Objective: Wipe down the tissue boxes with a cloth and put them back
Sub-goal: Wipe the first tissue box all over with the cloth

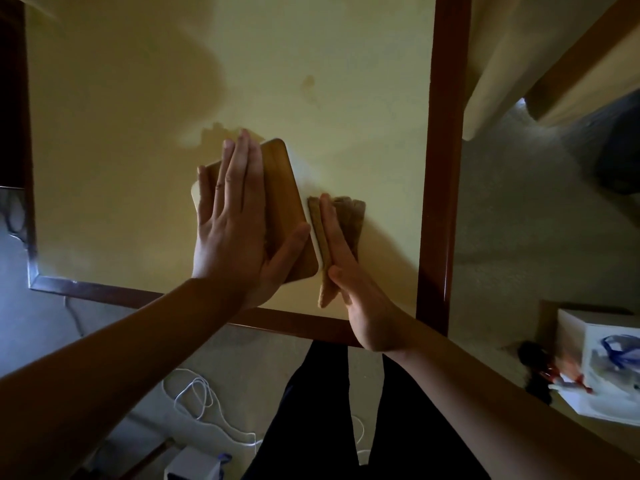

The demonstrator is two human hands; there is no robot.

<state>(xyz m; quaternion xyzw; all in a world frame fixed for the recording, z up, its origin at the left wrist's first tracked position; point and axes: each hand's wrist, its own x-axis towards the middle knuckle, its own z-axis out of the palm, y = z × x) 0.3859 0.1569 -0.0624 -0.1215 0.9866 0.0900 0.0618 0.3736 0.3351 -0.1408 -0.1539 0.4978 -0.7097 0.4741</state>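
Note:
A tissue box with a brown wooden lid (282, 188) and a white body stands on the yellow table top (311, 64), near its front edge. My left hand (235, 216) lies flat on the lid with straight fingers, thumb spread toward the right edge. My right hand (349, 271) presses a folded tan cloth (349, 216) flat against the box's right side wall, fingers straight and held edge-on. Part of the cloth hangs below the hand toward the table's front edge.
The table has a dark red-brown wooden frame (446, 133) around its top. A white box (602, 362) with blue markings stands on the floor at the right. White cables (197, 396) lie on the floor below the table's front edge, beside my dark-clothed legs (346, 410).

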